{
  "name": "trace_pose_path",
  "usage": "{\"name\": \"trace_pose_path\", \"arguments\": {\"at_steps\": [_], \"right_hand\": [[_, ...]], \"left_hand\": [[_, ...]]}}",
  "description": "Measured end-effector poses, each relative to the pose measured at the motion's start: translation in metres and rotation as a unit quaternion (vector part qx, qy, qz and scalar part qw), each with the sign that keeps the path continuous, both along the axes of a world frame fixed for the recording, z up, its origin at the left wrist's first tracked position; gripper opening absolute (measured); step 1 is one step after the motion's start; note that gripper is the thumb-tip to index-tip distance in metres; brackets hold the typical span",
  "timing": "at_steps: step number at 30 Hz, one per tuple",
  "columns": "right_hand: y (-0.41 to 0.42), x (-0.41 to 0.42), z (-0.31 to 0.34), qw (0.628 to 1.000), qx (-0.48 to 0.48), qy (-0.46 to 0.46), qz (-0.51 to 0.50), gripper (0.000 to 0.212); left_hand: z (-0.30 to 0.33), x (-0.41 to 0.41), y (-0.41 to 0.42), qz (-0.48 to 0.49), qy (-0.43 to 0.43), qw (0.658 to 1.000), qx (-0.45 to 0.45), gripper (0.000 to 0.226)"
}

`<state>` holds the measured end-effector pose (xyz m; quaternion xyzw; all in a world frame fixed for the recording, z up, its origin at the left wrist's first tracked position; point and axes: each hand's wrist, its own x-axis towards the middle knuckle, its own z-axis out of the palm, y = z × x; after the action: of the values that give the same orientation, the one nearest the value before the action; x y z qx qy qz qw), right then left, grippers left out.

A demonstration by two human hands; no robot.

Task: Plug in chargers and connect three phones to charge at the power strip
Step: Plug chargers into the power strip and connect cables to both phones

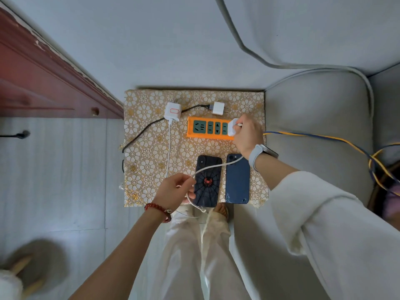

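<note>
My right hand [246,135] covers most of the white charger [232,128] and the power strip's [208,128] right end. I can't find the third phone. A blurred shape [32,263] sits bottom left, unidentifiable.

The right arm wears a loose cream-white sleeve [324,213] of soft fabric, and just beyond its cuff a watch [260,153] with a pale grey band circles the wrist. The left arm is bare but for a red bead bracelet [159,210] at the wrist. Below the bracelet, light cream trousers [194,245] cover the legs.
</note>
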<state>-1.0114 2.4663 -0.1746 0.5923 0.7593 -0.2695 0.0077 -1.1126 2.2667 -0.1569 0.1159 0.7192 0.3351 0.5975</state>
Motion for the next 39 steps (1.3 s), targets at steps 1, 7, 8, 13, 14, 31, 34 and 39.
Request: {"name": "trace_pose_path", "arguments": {"at_steps": [1, 7, 8, 13, 14, 31, 34, 39], "right_hand": [[0.001, -0.001, 0.002, 1.000, -0.012, -0.006, -0.009, 0.020], [-0.031, 0.020, 0.039, 0.967, -0.113, 0.161, -0.160, 0.039], [-0.052, 0.031, 0.046, 0.959, -0.125, 0.179, -0.181, 0.029], [-0.154, 0.080, 0.065, 0.944, -0.318, 0.070, 0.047, 0.031], [-0.166, 0.084, 0.070, 0.929, -0.357, 0.062, 0.070, 0.028], [-0.073, 0.090, 0.132, 0.715, -0.319, 0.520, -0.342, 0.019], [-0.095, 0.097, 0.114, 0.796, -0.380, 0.408, -0.234, 0.029], [-0.153, 0.092, 0.099, 0.834, -0.528, 0.142, 0.069, 0.039]], "left_hand": [[0.004, -0.001, 0.000, 0.013, -0.029, 0.999, -0.003, 0.012], [0.024, 0.001, 0.000, 0.056, -0.118, 0.991, -0.014, 0.010], [0.028, 0.003, 0.001, 0.061, -0.135, 0.989, -0.017, 0.010], [0.046, 0.010, 0.023, 0.160, -0.271, 0.949, -0.001, 0.013], [0.048, 0.010, 0.028, 0.177, -0.280, 0.944, 0.007, 0.014], [0.082, 0.078, -0.004, 0.025, -0.245, 0.968, 0.040, 0.046], [0.085, 0.061, -0.010, 0.193, -0.318, 0.925, 0.082, 0.038], [0.078, 0.038, -0.004, 0.336, -0.269, 0.894, 0.121, 0.031]]}}
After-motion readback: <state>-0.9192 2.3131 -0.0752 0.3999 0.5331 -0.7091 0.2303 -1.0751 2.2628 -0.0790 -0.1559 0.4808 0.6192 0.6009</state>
